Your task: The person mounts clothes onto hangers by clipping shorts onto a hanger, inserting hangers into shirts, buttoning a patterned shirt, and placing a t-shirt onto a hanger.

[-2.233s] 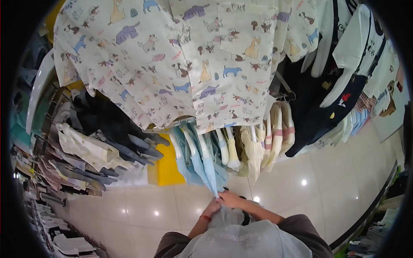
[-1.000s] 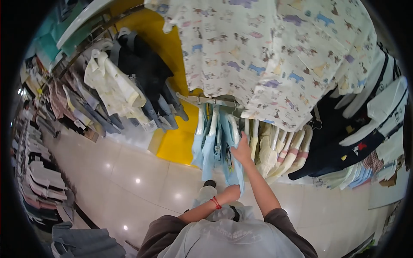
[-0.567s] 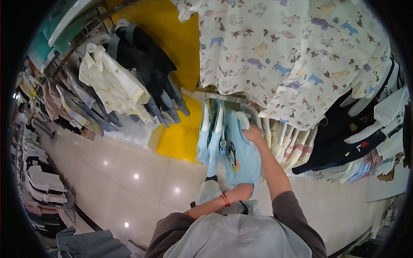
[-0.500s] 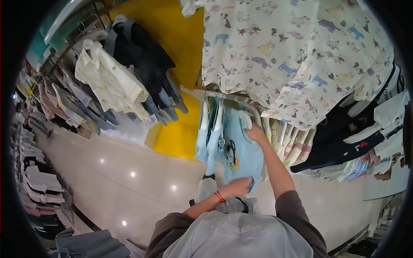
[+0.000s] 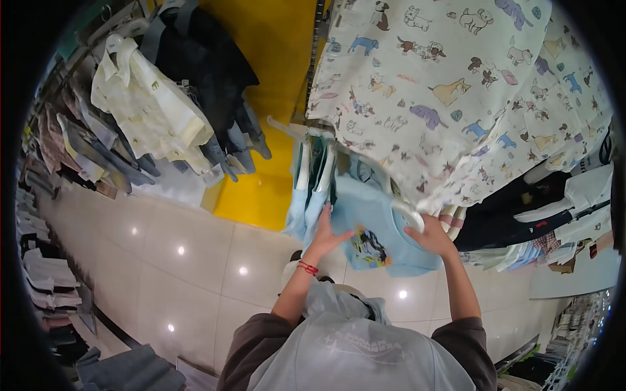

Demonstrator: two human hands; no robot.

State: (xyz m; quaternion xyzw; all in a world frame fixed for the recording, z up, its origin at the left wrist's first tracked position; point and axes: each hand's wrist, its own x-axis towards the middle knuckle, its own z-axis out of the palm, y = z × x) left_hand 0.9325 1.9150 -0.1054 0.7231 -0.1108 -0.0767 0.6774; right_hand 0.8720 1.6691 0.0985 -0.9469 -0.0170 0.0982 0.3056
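A light blue T-shirt (image 5: 385, 221) with a dark and orange cartoon print hangs on a white hanger (image 5: 407, 212), tilted toward me. My right hand (image 5: 432, 236) grips the shirt and hanger at the neckline, with the thumb over the collar. My left hand (image 5: 326, 236), a red bracelet at its wrist, is beside the shirt's left edge with thumb and fingers spread. It holds nothing, and I cannot tell whether it touches the cloth. Just left hang more light blue garments (image 5: 304, 202) on white hangers.
A large white garment with animal prints (image 5: 417, 98) hangs low overhead. Dark clothes (image 5: 508, 215) hang at right. A pale yellow shirt (image 5: 147, 107) hangs by a yellow panel (image 5: 254, 202). Folded jeans (image 5: 130, 371) lie at lower left above the tiled floor (image 5: 195, 274).
My right hand has moved right and down, tilting the shirt with it. My left hand has left the shirt's lower hem, risen to its left edge and opened. The view has shifted closer.
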